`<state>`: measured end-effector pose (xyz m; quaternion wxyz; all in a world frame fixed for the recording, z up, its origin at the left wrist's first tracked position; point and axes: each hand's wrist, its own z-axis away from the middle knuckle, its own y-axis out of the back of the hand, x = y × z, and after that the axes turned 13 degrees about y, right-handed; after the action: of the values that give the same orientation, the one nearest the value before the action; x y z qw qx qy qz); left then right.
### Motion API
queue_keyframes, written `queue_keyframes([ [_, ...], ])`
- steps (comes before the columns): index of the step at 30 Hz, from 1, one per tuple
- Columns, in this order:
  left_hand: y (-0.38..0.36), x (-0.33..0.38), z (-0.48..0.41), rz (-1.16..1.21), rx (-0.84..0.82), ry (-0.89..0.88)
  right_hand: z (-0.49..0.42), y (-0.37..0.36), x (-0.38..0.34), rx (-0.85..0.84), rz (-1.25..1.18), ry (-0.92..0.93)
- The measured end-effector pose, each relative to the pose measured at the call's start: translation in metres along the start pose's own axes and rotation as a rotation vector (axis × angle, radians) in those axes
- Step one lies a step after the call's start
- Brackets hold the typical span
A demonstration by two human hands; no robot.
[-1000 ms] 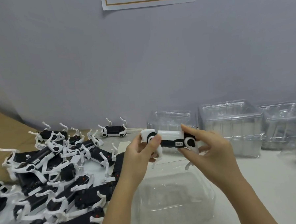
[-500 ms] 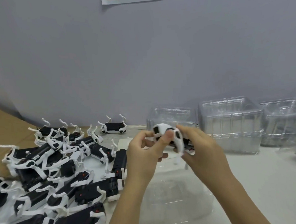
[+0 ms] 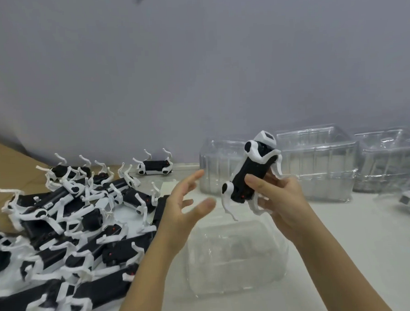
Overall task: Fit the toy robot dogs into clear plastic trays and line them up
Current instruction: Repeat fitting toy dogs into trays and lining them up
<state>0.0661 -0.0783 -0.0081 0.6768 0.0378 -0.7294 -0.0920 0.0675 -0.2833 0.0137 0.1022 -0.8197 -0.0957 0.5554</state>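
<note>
Pale desk (image 3: 345, 231) carries a heap of toy dogs (image 3: 60, 222) at left, feeding an empty clear tray (image 3: 237, 256) set close in front, ready for loading. Above it the right hand (image 3: 282, 198) clamps one toy robot dog (image 3: 250, 174) tilted, likely orienting it, while the left hand (image 3: 180, 209) hovers spread and empty.

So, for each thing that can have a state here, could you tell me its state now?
Left hand: open, empty, fingers spread.
Right hand: shut on toy dog.
Toy dog: held tilted above the table.
Near tray: empty, on the table.
Tray stacks: standing by the wall.
Dog pile: loose, not in trays.
</note>
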Motion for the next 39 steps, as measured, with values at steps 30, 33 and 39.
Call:
queue_keyframes([
  [30, 0.001, -0.077, 0.038, 0.031, -0.097, 0.190, -0.008, 0.005, 0.040, -1.134, 1.556, 0.454],
  [33, 0.000, -0.076, 0.038, 0.068, -0.157, 0.227, -0.003, 0.014, 0.032, -0.994, 1.426, 0.314],
  [39, -0.011, -0.060, 0.025, 0.322, -0.096, 0.431, 0.040, 0.045, 0.036, -0.203, 0.821, -0.210],
])
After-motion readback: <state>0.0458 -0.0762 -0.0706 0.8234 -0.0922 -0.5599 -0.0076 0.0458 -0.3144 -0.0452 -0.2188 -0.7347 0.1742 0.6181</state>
